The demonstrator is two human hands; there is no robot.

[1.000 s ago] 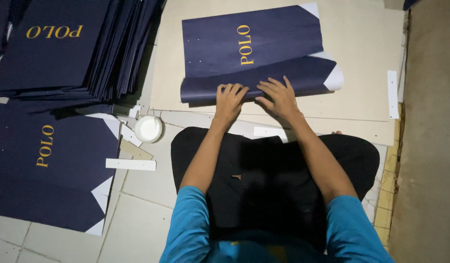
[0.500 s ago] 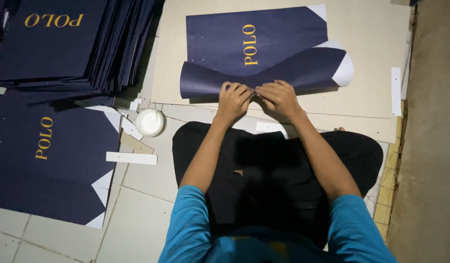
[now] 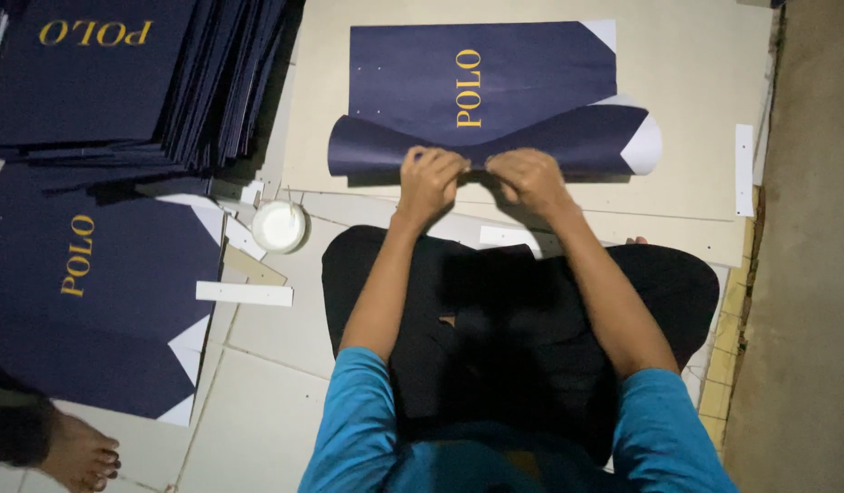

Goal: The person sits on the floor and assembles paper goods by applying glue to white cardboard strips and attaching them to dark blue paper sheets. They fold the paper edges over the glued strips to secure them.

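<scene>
A navy blue paper sheet (image 3: 495,82) with gold lettering lies on a beige board (image 3: 696,110) in front of me. Its near edge is curled up into a fold. My left hand (image 3: 431,178) and my right hand (image 3: 530,178) sit side by side, both pinching that folded near edge at its middle. White undersides show at the sheet's right corners. My legs in black trousers are crossed below the board.
A tall stack of navy sheets (image 3: 121,82) lies at the upper left, a flat sheet (image 3: 102,292) below it. A small white round pot (image 3: 279,225) and white card strips (image 3: 244,293) sit between. Another person's bare foot (image 3: 75,452) is at the lower left. A white strip (image 3: 743,169) lies at the right.
The near edge of the sheet has been lifted and rolled higher. My hands went from lying flat on it to pinching the fold with curled fingers.
</scene>
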